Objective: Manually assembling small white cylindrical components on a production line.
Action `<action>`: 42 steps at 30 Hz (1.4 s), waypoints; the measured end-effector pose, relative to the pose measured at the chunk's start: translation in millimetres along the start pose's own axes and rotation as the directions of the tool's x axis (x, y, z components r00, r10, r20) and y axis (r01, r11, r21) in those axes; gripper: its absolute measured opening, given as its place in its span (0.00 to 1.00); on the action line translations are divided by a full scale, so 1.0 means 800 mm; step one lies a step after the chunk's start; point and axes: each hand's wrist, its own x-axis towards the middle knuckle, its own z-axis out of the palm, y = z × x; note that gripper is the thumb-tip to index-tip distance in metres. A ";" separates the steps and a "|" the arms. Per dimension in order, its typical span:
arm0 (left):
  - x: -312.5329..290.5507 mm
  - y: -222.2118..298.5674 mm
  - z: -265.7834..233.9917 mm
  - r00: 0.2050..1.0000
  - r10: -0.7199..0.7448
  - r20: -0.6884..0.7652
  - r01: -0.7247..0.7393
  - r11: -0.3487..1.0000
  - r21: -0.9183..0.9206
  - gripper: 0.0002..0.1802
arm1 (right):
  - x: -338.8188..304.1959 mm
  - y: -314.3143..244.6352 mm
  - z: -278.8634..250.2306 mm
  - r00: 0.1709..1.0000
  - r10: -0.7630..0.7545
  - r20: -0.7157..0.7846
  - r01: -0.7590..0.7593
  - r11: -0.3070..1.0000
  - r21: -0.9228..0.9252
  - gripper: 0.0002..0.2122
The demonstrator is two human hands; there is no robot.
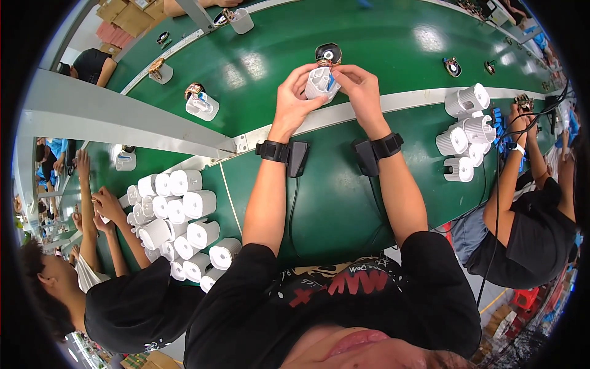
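Over the inner edge of the green belt, I hold a white plastic housing (316,85) between both hands, its hollow side facing up. My left hand (291,103) is closed round its left side. My right hand (362,97) is closed at its right side, thumb and fingers by a slim blue part (331,81) inside the housing. Just beyond my fingertips a round black speaker (328,54) with a pale centre lies at the housing's far end. Small reddish wires or parts show between speaker and housing. My fingertips under the housing are hidden.
Many white housings (201,203) are piled at the left, with a smaller stack (470,129) at the right. A metal post (123,123) crosses the left side. Housings with parts (201,106) sit on the belt (381,37). Co-workers sit both sides; cables hang right.
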 end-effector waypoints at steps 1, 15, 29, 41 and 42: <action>0.001 0.001 0.001 1.000 -0.009 0.000 0.009 1.000 -0.020 0.38 | 0.000 0.001 0.003 0.998 0.040 -0.044 -0.039 0.999 0.020 0.12; -0.001 -0.006 -0.005 1.000 0.007 0.012 -0.006 0.995 -0.100 0.36 | -0.004 -0.011 0.004 0.906 0.383 0.180 -0.414 0.891 0.189 0.20; 0.002 -0.009 -0.005 0.993 0.109 0.034 -0.114 0.956 0.269 0.34 | -0.007 -0.014 -0.008 0.921 0.360 0.151 -0.384 0.904 0.185 0.23; 0.007 -0.013 -0.036 0.808 0.286 -0.515 0.028 0.855 0.519 0.35 | 0.046 0.036 -0.190 0.771 -0.211 -0.602 -0.141 0.864 -0.483 0.21; 0.009 -0.016 -0.037 0.773 0.303 -0.558 0.064 0.837 0.543 0.36 | 0.049 0.045 -0.201 0.714 -0.245 -0.655 -0.107 0.887 -0.449 0.21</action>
